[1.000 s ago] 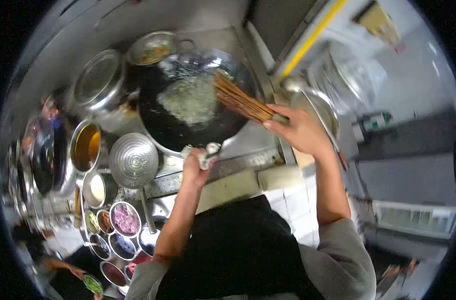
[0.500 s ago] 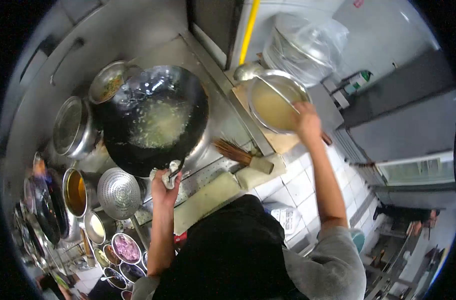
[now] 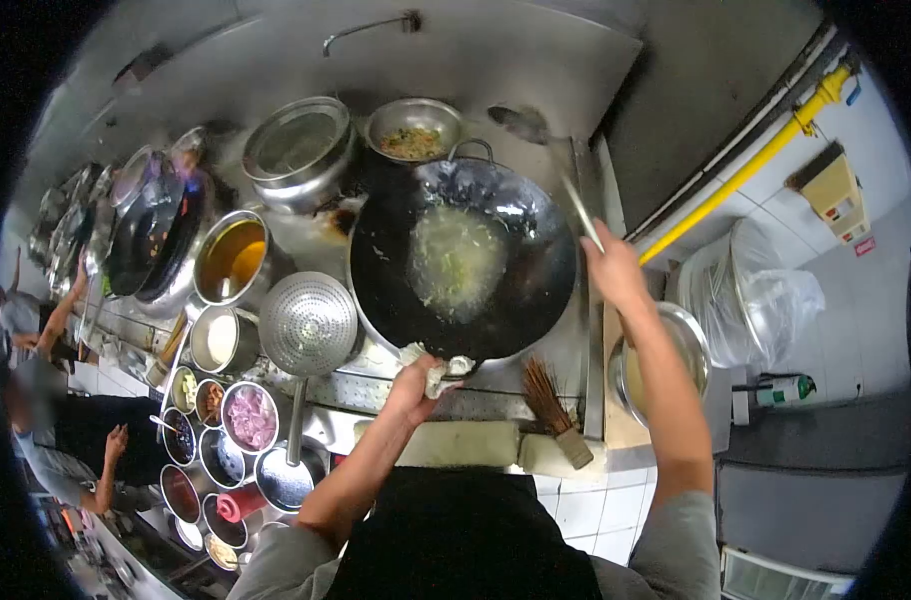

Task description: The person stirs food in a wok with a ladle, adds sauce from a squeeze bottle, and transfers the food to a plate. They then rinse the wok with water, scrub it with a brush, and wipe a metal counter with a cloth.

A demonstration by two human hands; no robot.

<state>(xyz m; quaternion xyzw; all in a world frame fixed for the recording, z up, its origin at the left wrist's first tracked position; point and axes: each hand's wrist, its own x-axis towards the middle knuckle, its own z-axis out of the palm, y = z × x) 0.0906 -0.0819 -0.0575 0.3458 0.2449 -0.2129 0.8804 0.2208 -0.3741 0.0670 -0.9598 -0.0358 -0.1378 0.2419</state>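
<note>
My left hand is closed around a white cloth at the near rim of the black wok. In the wok lies a shallow pool of cloudy pale liquid with small green bits. My right hand grips the handle of a ladle. The ladle's bowl is blurred and hangs beyond the wok's far right side, over the steel stove top. Below my right forearm stands a metal pot of pale broth, partly hidden by the arm.
A perforated strainer, a pot of amber liquid and several ingredient bowls stand left. Behind the wok is a food bowl. A bamboo brush lies at the front edge. A person stands far left.
My right hand has lifted the ladle out of the broth pot and swung it left, beyond the wok. My left hand stays on the cloth at the wok's rim. The view has turned.
</note>
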